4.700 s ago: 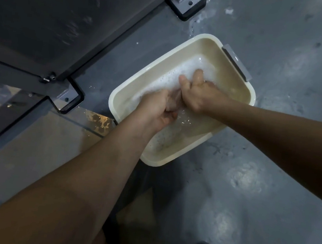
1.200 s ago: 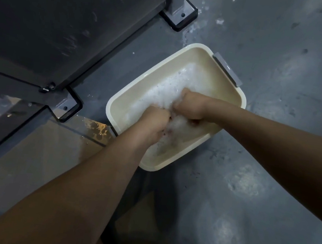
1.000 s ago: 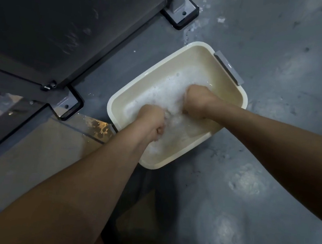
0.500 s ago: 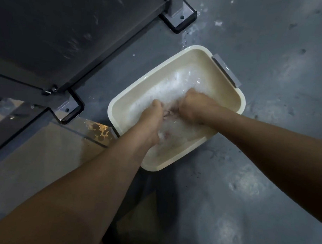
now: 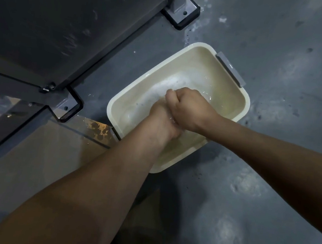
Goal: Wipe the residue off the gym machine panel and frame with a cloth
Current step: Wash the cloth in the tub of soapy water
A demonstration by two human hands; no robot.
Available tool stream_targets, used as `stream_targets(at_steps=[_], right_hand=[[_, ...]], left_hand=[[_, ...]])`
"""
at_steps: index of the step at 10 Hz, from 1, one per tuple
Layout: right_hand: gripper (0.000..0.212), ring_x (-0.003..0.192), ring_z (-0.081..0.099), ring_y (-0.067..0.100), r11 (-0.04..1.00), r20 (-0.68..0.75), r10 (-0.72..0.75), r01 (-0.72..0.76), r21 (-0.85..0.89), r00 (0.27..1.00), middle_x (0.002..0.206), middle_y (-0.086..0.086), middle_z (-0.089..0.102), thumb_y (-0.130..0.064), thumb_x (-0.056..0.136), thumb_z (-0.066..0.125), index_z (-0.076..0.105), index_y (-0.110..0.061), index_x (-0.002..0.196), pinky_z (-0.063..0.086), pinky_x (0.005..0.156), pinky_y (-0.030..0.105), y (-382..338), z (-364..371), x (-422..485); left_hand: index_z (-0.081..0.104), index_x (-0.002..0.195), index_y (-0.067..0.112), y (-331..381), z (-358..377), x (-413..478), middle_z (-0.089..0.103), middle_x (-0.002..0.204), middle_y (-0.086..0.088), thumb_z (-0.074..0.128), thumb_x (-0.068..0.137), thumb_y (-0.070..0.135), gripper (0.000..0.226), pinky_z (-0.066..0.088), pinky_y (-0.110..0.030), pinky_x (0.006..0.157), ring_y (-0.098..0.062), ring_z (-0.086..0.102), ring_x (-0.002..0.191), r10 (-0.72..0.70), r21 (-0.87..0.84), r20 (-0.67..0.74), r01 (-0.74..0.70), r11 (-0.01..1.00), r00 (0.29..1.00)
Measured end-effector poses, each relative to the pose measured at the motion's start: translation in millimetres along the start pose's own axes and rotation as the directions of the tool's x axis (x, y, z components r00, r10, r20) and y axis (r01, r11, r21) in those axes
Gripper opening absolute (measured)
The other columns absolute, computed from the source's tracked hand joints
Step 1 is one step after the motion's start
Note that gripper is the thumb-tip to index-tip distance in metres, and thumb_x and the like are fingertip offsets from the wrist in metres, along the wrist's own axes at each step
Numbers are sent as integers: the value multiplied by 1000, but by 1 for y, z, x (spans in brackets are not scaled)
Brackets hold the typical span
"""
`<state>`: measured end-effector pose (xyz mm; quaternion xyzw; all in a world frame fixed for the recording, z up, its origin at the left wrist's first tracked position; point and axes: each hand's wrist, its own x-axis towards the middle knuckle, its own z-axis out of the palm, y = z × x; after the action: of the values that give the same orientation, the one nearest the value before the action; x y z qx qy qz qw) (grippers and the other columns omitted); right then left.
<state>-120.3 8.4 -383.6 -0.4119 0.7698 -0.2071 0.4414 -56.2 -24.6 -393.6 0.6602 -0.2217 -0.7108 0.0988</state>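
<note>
Cloth not visible as such: judged to be wadded inside the fists, down in the sudsy water of the basin (image 5: 111, 105). Right hand (image 5: 188, 107) fingers are curled into a tight fist, thumb on top, presumably clamped on the cloth. Left hand (image 5: 163, 122) is tucked under it, touching; its fingers are covered, state cannot be told. Cloth's long axis cannot be made out. Smeared panel (image 5: 57, 18) lies up-left of the fingers, well apart (left hand nearer); frame foot (image 5: 181, 13) sits beyond the fingertips. Panel is cropped at the top edge.
</note>
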Motion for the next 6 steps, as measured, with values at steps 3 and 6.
stream_targets(at_steps=[3, 6], right_hand=[[25, 88, 59, 37, 913, -81, 33, -63, -404, 996, 91, 12, 47, -17, 104, 37, 53, -2, 115, 32, 60, 36, 25, -15, 28], [26, 86, 55, 27, 938, 120, 160, -113, -326, 980, 122, 10, 38, -22, 99, 51, 38, -27, 121, 49, 81, 38, 34, -11, 34]], left_hand=[[57, 88, 15, 2, -7, 11, 51, 58, -5, 36, 102, 26, 27, 24, -21, 43, -17, 41, 43, -85, 58, 42, 82, 995, 996], [59, 101, 15, -4, -36, 35, 61, 80, -10, 41, 86, -3, 30, 33, -18, 39, -22, 52, 58, 49, 116, -216, -24, 993, 975]])
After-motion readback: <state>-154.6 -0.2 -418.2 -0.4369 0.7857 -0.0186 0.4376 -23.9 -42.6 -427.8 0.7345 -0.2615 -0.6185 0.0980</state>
